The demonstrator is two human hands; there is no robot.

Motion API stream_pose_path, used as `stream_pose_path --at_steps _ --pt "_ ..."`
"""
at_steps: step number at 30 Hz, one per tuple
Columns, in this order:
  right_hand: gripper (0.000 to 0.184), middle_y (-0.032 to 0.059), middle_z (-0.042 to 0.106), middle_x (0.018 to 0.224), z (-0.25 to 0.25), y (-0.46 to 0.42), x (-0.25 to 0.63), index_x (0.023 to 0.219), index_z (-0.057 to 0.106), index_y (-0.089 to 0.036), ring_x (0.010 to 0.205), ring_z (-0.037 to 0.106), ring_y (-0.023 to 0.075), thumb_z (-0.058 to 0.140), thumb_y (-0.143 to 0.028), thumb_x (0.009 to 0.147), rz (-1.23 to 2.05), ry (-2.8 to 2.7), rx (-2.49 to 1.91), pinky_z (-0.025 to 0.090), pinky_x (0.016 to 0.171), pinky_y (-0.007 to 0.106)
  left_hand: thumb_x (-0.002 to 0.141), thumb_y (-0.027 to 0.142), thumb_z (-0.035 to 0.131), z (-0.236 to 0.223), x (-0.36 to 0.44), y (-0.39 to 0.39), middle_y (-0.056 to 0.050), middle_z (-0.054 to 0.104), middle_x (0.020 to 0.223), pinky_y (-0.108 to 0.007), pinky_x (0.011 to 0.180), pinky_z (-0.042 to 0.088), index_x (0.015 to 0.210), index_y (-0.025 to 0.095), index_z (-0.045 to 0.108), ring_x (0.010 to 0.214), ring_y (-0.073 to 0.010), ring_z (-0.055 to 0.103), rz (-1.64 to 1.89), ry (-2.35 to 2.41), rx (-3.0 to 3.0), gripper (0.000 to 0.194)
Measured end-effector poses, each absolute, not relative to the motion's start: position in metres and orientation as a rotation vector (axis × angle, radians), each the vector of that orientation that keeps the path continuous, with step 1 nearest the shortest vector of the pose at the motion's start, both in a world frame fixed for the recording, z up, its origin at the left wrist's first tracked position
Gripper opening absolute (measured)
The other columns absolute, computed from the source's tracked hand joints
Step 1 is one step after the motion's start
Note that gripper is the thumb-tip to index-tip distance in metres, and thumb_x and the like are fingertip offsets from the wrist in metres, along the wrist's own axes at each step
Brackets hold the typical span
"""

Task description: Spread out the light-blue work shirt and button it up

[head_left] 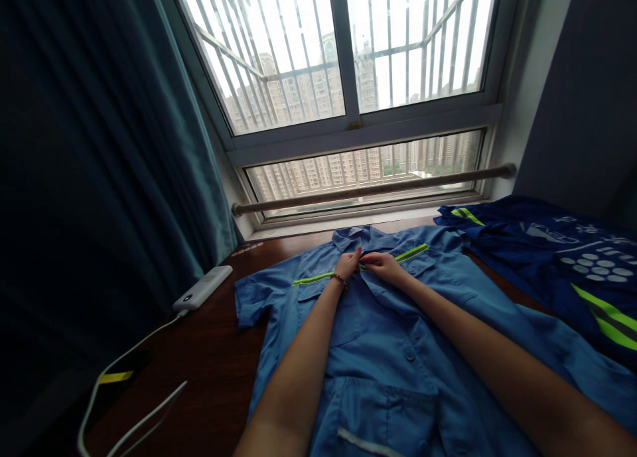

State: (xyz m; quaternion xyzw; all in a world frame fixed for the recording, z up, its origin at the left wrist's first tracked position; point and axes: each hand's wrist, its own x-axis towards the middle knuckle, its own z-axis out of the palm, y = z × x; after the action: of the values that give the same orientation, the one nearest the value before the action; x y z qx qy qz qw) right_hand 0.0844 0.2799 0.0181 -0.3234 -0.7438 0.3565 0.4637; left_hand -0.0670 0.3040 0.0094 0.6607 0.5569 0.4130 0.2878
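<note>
A light blue short-sleeved work shirt with yellow-green reflective stripes lies flat, front up, on a dark wooden surface. Both my arms reach across it toward the collar. My left hand, with a bead bracelet at the wrist, pinches the shirt's front placket just below the collar. Facing it from the right, my right hand pinches the same placket, fingertips nearly touching the left hand. What lies between the fingertips is too small to make out.
A darker blue garment with white print and reflective stripes lies at the right. A white power bank with a white cable sits at the left. Beyond are a barred window, a wooden rail and a teal curtain.
</note>
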Motion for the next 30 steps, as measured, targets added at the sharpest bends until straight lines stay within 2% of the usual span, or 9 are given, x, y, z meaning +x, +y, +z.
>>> stream_pose_path --at_steps 4,7,12,17,23,30 --pt "0.026 0.0018 0.067 0.086 0.02 0.271 0.079 0.076 0.07 -0.022 0.082 0.058 0.0174 0.049 -0.009 0.067 0.537 -2.056 -0.826 0.042 0.079 0.031 0.07 0.048 0.048 0.01 -0.068 0.305 0.005 0.038 0.04 -0.018 0.04 0.025 0.044 0.015 0.047 0.039 -0.0061 0.035 1.072 1.43 1.804 0.042" --pt "0.03 0.0014 0.067 0.083 0.021 0.267 0.081 0.078 0.07 -0.023 0.079 0.058 0.0169 0.047 -0.006 0.067 0.389 -2.124 -0.883 0.041 0.078 0.029 0.071 0.047 0.046 0.008 -0.069 0.307 0.006 0.031 0.039 -0.019 0.04 0.021 0.041 0.016 0.041 0.039 -0.0057 0.029 1.094 1.445 1.794 0.043" --pt "0.032 0.0011 0.067 0.078 0.022 0.266 0.084 0.079 0.069 -0.022 0.073 0.056 0.0157 0.044 -0.006 0.068 0.34 -2.138 -0.932 0.041 0.073 0.027 0.072 0.046 0.043 0.004 -0.069 0.31 0.006 0.028 0.039 -0.019 0.04 0.019 0.042 0.017 0.037 0.038 -0.0058 0.026 1.142 1.482 1.763 0.042" --pt "0.037 0.0027 0.063 0.086 0.02 0.267 0.081 0.093 0.066 -0.021 0.079 0.054 0.015 0.043 -0.004 0.069 0.334 -2.204 -0.919 0.04 0.074 0.025 0.073 0.044 0.041 0.002 -0.07 0.311 0.006 0.03 0.04 -0.019 0.042 0.023 0.044 0.017 0.037 0.04 -0.0065 0.03 1.195 1.496 1.741 0.04" --pt "0.036 0.0047 0.057 0.085 0.016 0.263 0.076 0.106 0.059 -0.023 0.078 0.049 0.0157 0.043 -0.011 0.076 0.162 -2.303 -1.01 0.038 0.071 0.024 0.072 0.042 0.044 0.002 -0.07 0.311 0.006 0.031 0.039 -0.02 0.042 0.021 0.044 0.017 0.038 0.039 -0.0067 0.031 1.249 1.494 1.698 0.039" --pt "0.031 0.0049 0.054 0.085 0.021 0.257 0.076 0.095 0.063 -0.022 0.081 0.047 0.0155 0.042 -0.01 0.076 0.023 -2.397 -1.026 0.037 0.073 0.024 0.072 0.04 0.047 0.005 -0.07 0.308 0.007 0.029 0.035 -0.021 0.04 0.019 0.041 0.016 0.037 0.035 -0.0057 0.028 1.308 1.469 1.579 0.041"
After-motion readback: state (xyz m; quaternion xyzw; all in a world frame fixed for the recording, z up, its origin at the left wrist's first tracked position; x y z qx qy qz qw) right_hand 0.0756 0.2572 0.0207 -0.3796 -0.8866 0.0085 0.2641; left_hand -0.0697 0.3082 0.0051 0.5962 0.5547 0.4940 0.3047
